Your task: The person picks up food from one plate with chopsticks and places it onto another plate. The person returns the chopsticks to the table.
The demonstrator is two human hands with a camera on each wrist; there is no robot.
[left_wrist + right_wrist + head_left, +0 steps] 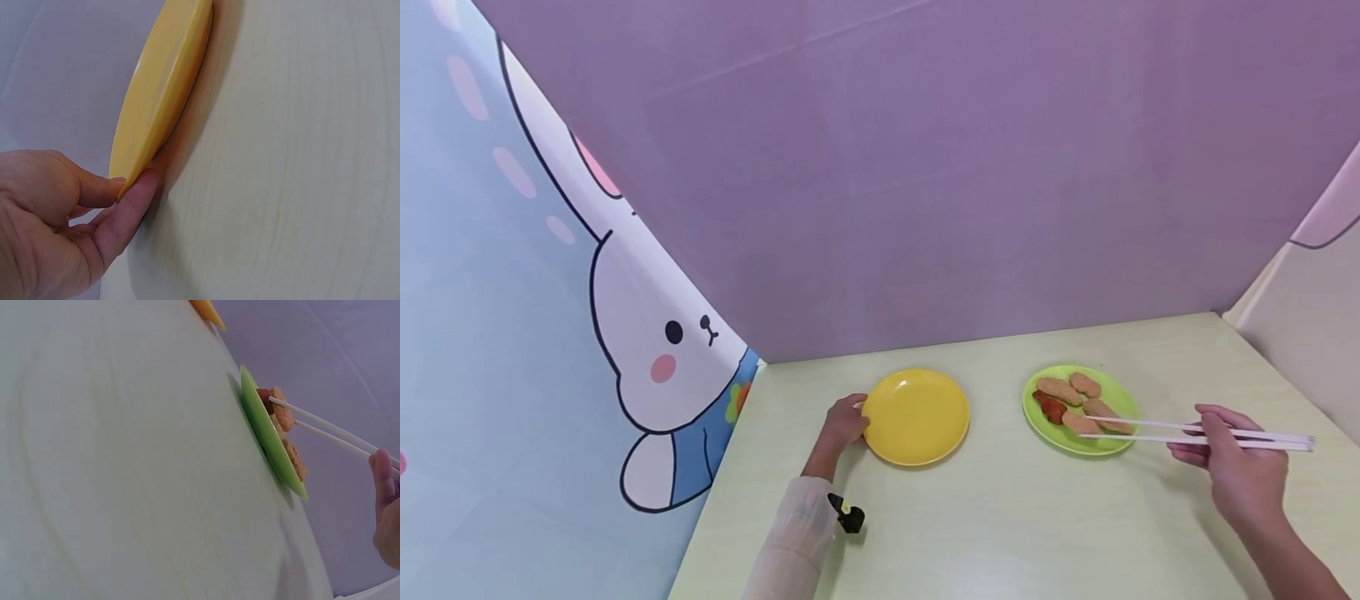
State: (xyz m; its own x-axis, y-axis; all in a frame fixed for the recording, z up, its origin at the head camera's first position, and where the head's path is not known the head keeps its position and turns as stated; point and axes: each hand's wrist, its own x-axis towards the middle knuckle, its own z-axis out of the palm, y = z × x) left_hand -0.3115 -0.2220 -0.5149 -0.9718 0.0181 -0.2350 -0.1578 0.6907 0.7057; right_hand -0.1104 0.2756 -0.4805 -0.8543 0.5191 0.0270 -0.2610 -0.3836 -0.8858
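Observation:
In the head view my left hand (pixel 844 423) pinches the left rim of a yellow plate (pixel 917 417), thumb on top and fingers beneath. The left wrist view shows that plate (pixel 147 106) edge-on. My right hand (pixel 1243 475) holds a pair of white chopsticks (pixel 1172 426) pointing left over a green plate (pixel 1118 393). Their tips lie at the sides of a breaded nugget (pixel 1075 424) near the plate's front; whether it is lifted I cannot tell. On the same plate lie a dark red sauced piece (pixel 1051 408) and several other golden pieces.
Both plates stand on a pale wood-grain table (pixel 962 533), with table surface between them. A purple cloth wall (pixel 925 208) rises behind the table. On the left is a panel with a cartoon rabbit (pixel 662 392). A small black device (pixel 848 515) sits at the left sleeve.

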